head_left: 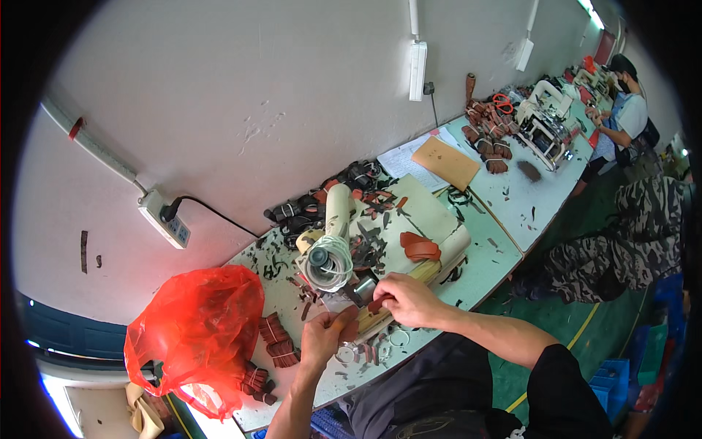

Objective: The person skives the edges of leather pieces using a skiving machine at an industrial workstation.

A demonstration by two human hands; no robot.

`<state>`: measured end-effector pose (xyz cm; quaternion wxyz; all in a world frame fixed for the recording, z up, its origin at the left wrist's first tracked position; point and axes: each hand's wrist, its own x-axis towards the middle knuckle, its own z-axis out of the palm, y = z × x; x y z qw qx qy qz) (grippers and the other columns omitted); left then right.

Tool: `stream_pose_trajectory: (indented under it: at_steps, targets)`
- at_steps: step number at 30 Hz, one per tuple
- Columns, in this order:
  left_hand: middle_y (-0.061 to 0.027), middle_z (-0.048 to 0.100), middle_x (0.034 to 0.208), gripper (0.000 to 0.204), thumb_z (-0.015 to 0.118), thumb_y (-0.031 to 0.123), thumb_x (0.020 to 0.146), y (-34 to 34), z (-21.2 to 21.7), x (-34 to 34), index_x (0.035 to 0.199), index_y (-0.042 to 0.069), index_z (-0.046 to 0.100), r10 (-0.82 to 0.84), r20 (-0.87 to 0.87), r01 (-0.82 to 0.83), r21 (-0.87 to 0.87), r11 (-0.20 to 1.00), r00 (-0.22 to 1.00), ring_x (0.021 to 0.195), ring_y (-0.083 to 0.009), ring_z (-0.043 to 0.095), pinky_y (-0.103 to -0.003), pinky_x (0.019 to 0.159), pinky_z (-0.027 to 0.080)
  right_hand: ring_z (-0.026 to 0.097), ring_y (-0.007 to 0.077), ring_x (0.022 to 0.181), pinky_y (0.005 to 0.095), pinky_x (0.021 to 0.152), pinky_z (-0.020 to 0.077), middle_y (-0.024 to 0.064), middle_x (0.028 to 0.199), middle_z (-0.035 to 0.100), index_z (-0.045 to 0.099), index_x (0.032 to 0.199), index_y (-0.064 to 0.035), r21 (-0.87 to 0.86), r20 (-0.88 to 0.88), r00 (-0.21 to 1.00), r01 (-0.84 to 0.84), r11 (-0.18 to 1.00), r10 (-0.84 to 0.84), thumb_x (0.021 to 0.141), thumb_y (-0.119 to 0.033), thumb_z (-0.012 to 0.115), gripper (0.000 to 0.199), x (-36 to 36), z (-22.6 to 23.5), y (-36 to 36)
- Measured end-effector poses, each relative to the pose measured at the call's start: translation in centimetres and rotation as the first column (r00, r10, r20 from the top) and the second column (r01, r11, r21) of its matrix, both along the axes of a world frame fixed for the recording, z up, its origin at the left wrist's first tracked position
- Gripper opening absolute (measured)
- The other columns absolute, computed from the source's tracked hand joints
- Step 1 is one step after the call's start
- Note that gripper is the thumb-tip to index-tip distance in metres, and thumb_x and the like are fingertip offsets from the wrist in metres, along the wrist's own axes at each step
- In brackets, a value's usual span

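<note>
My left hand [319, 338] is closed on a flat reddish-brown piece [349, 326], leather-like, at the front edge of a cream bench machine [442, 219]. Just to its right, the fingers of my right hand [411, 301] pinch a small reddish-brown strip [375, 305]. Whether the two pieces join cannot be seen. Between and beyond my hands sits the machine's shiny metal cylinder [365, 287]. A cream lamp arm [337, 208] wound with pale cord stands over it. Dark scraps [371, 245] and a folded orange-brown piece [420, 247] lie on the machine top.
A red plastic bag [197, 329] stands at the left, beside tied brown bundles [278, 340]. A brown envelope [446, 162] lies on papers further back. Another machine [545, 124], more bundles and orange-handled scissors [503, 102] are at the far right, near a co-worker [625, 121].
</note>
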<state>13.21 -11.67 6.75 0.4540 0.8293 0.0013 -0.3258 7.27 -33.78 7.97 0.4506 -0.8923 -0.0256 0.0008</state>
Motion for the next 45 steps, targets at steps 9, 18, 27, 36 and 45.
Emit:
stream_pose_trajectory:
  at_steps: [9,18,27,36,45]
  targets:
    - [-0.0113,0.07,0.073,0.036,0.068,0.028,0.088,-2.7,3.5,0.4,0.088,-0.008,0.066,0.047,-0.033,-0.047,0.006,0.999,0.998,0.062,-0.0156,0.069,-0.024,0.048,0.049,0.055,0.0301,0.095,0.0399,0.083,0.0455,0.012,0.098,0.056,0.06,0.091,-0.0019,-0.066,0.027,1.0,-0.01,0.998,0.012,0.078,0.001,0.059,0.014,0.6,0.0,0.6]
    - [-0.0122,0.07,0.075,0.031,0.066,0.022,0.089,-1.3,3.0,0.7,0.09,-0.009,0.064,0.058,-0.124,-0.06,-0.019,0.998,0.991,0.064,-0.0188,0.07,-0.024,0.044,0.047,0.055,0.0324,0.095,0.041,0.084,0.0449,0.0131,0.096,0.057,0.059,0.093,-0.0005,-0.094,-0.005,1.0,-0.027,0.995,0.027,0.079,0.0,0.058,0.014,0.9,0.2,1.0]
    - [-0.0104,0.071,0.085,0.025,0.062,0.014,0.091,-0.9,1.1,0.4,0.105,-0.007,0.064,0.031,-0.1,-0.054,-0.236,0.97,0.994,0.065,-0.0139,0.067,-0.023,0.048,0.048,0.058,0.035,0.091,0.0425,0.08,0.0464,0.0143,0.093,0.061,0.059,0.096,-0.0011,-0.149,0.026,0.999,0.037,0.988,-0.034,0.08,-0.002,0.058,0.016,1.0,0.3,1.2]
    - [-0.0105,0.069,0.078,0.022,0.067,0.013,0.087,-0.3,1.0,0.3,0.096,-0.007,0.065,0.139,-0.065,-0.148,-0.171,0.974,0.988,0.059,-0.0127,0.064,-0.023,0.048,0.049,0.059,0.0325,0.088,0.0418,0.077,0.0473,0.0135,0.091,0.062,0.06,0.094,-0.0015,-0.032,-0.028,0.999,0.022,0.999,-0.023,0.079,0.0,0.058,0.015,0.4,-0.3,0.0]
    - [-0.0114,0.07,0.08,0.022,0.067,0.014,0.086,-2.6,1.1,0.1,0.094,-0.007,0.066,0.082,0.013,-0.081,-0.089,0.993,0.997,0.064,-0.013,0.066,-0.024,0.054,0.053,0.058,0.0325,0.09,0.0424,0.076,0.0474,0.0142,0.091,0.058,0.06,0.09,-0.0022,-0.102,0.105,0.994,0.006,0.995,0.004,0.077,-0.001,0.06,0.013,1.5,-0.6,1.6]
